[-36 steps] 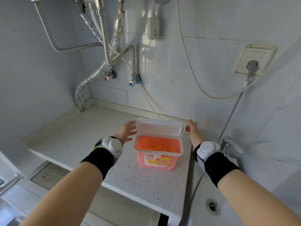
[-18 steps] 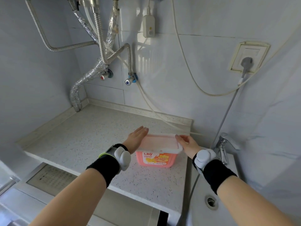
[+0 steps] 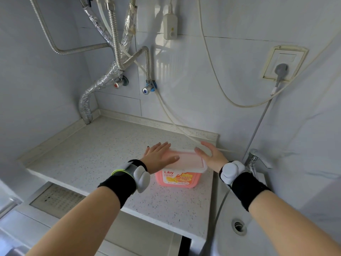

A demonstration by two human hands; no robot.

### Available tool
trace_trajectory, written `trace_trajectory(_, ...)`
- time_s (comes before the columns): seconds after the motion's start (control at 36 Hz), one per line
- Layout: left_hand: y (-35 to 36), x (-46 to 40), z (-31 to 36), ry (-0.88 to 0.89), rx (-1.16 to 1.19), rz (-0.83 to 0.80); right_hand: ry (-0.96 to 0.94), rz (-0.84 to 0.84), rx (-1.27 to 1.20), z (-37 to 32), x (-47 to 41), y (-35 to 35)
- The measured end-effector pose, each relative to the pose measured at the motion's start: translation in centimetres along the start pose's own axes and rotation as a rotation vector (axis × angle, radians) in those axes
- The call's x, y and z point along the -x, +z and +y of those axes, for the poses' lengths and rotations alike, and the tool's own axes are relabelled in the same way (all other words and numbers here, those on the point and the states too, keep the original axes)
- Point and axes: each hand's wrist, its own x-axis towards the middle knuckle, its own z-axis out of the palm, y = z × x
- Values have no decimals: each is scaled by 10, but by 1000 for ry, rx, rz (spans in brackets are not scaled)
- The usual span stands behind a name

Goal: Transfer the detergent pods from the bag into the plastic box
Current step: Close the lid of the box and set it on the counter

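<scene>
A pink plastic box (image 3: 178, 179) with a "Liby" label stands on the speckled counter (image 3: 103, 154) near its right end. Its translucent white lid (image 3: 190, 160) lies flat over the top, closed. My left hand (image 3: 160, 154) rests palm down on the lid's left side, fingers spread. My right hand (image 3: 212, 156) lies flat against the lid's right edge, fingers stretched out. No bag and no pods are visible; the lid hides the box's inside.
A sink (image 3: 239, 226) with a drain sits right of the counter, a chrome faucet (image 3: 256, 159) beside my right wrist. Hoses and valves (image 3: 145, 90) hang on the tiled wall. A white cord (image 3: 184, 133) runs behind the box. A wall socket (image 3: 282, 65) is upper right.
The box's lid, standing upright a second ago, has been swung down shut. Both hands came forward onto it and now lie flat on top.
</scene>
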Motion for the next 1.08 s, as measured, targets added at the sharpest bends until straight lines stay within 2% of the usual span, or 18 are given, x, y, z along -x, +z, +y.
trace_trajectory(0.11,2,-2,-1,4,-34,9,-68,-103,163,-7,-5,3)
trace_trajectory(0.25,5,-1,-6,32,-103,12,-109,-265,524,-20,-2,7)
trace_trajectory(0.39,7,-1,-7,47,-116,36,-133,-275,740,-29,0,19)
trace_trajectory(1.0,10,-4,-6,30,-61,103,-178,-117,796,-33,6,34)
trace_trajectory(1.08,9,-3,-6,19,-55,91,-172,-141,794,-33,7,33)
